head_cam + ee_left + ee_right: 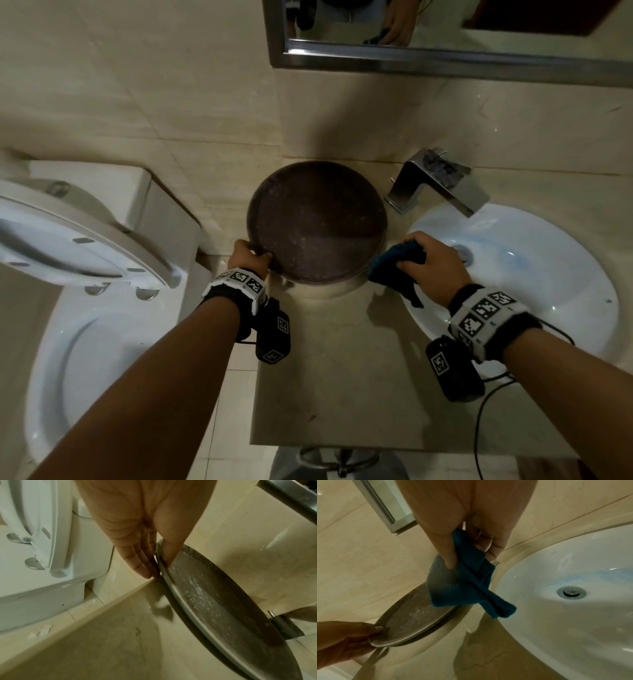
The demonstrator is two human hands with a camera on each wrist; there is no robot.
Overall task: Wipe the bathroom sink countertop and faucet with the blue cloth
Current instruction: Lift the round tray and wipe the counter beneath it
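My right hand (pixel 428 263) (pixel 467 550) grips the bunched blue cloth (pixel 397 270) (pixel 462 586), which hangs above the beige countertop (pixel 342 370) (pixel 488 655) between the tray and the white sink (pixel 534 274) (pixel 573 622). My left hand (pixel 248 257) (pixel 156 562) pinches the left rim of a round dark tray (pixel 317 222) (pixel 214 601) (pixel 412 618), thumb on top and fingers beneath, holding it tilted off the counter. The square chrome faucet (pixel 438 181) stands at the back behind the sink.
A white toilet (pixel 85 274) (pixel 42 547) with raised seat stands left of the counter. A steel-framed mirror (pixel 445 41) hangs on the tiled wall. A cable (pixel 486 411) trails from my right wrist over the counter's front edge.
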